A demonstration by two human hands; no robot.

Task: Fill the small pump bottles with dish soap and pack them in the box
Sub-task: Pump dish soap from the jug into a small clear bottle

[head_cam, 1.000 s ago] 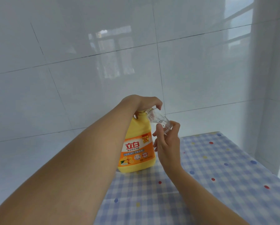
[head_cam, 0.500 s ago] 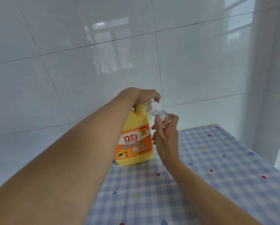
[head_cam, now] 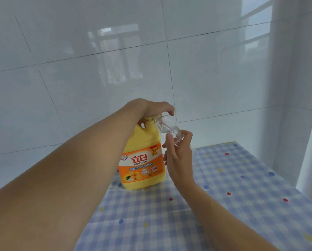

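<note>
Centre frame, little has changed: my left hand (head_cam: 151, 110) still grips the soap jug (head_cam: 142, 160) pump, my right hand (head_cam: 178, 156) still holds the small bottle (head_cam: 168, 126) tilted to it. Filling continues, I judge.

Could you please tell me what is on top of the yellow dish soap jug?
The left hand curls over the top of the yellow plastic dish soap jug, hiding its dispenser. The right hand holds a small clear bottle tilted towards it.
</note>
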